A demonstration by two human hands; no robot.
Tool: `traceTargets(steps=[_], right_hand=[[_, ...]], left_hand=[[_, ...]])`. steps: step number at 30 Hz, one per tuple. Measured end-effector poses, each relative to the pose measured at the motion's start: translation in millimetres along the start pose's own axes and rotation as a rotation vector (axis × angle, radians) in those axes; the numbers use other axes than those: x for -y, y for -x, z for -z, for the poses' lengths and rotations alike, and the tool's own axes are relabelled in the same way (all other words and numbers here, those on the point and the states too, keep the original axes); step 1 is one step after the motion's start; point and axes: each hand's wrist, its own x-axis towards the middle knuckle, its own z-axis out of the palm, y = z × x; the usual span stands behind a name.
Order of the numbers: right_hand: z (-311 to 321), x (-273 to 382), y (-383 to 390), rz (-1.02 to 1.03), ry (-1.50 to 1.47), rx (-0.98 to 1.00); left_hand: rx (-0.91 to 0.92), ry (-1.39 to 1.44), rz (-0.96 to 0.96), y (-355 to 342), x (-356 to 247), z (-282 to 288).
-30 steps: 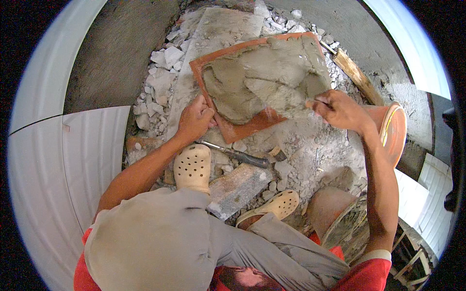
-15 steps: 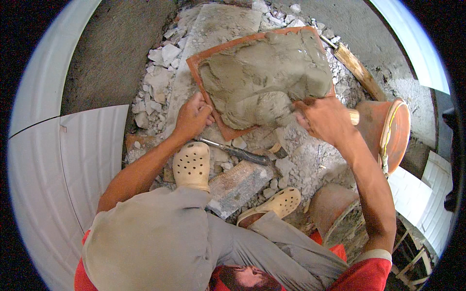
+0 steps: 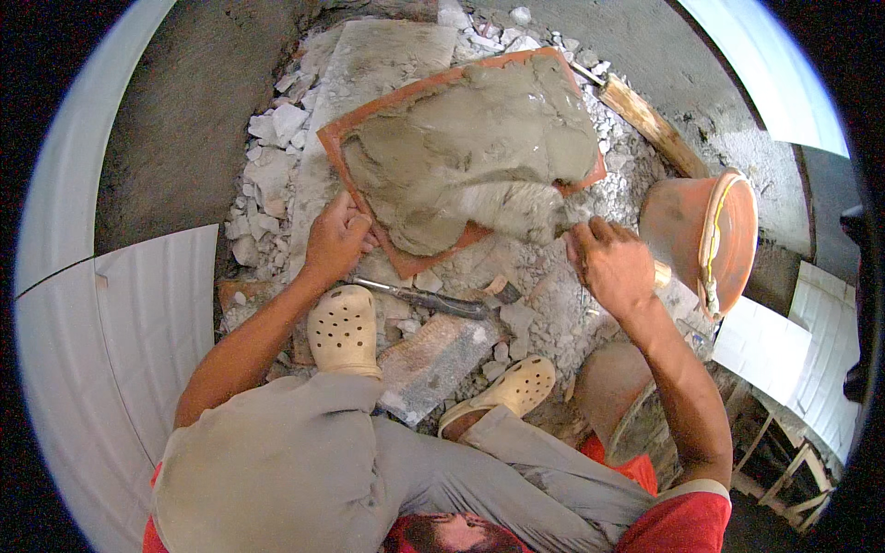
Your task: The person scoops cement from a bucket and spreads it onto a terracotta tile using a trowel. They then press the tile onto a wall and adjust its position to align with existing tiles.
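Observation:
A reddish-brown tile (image 3: pixel 406 262) lies tilted on the rubble before me, covered with a thick layer of wet grey mortar (image 3: pixel 470 134). My left hand (image 3: pixel 336 238) grips its near left edge, fingers curled. My right hand (image 3: pixel 610 260) is closed around a trowel, whose wooden handle end (image 3: pixel 662 274) pokes out beside the palm. Mortar coats the trowel's blade at the tile's near right edge, hiding its outline. Bare tile shows on both sides of that scooped lump.
To the right stands an orange bucket (image 3: pixel 687 221), with a wooden-handled tool (image 3: pixel 650 124) beyond it. A dark-gripped tool (image 3: pixel 433 300) and a brick-like block (image 3: pixel 433 369) lie near my cream clogs (image 3: pixel 343 327). Broken rubble (image 3: pixel 272 175) surrounds the tile.
My right hand has drawn the trowel nearer and off the tile's near right edge, pulling mortar with it and baring some tile. My left hand keeps its hold. The whole view has shifted slightly.

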Motion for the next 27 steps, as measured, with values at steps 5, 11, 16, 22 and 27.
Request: traceTargets(steps=[5, 11, 16, 22, 27], right_hand=[[7, -19, 6, -0.248, -0.098, 0.103], [59, -50, 22, -0.442, -0.581, 0.302], [135, -65, 109, -0.785, -0.927, 0.307], [206, -44, 279, -1.163, -0.316, 0.270], [204, -26, 375, -1.226, -0.162, 0.594]], left_hand=[[-0.007, -0.079, 0.042, 0, -2, 1], [-0.011, -0.021, 0.018, 0, -6, -1], [0.039, 0.011, 0.019, -2, 11, 4], [-0.017, -0.194, 0.026, -11, 18, 9], [0.050, -0.039, 0.088, -10, 13, 12]])
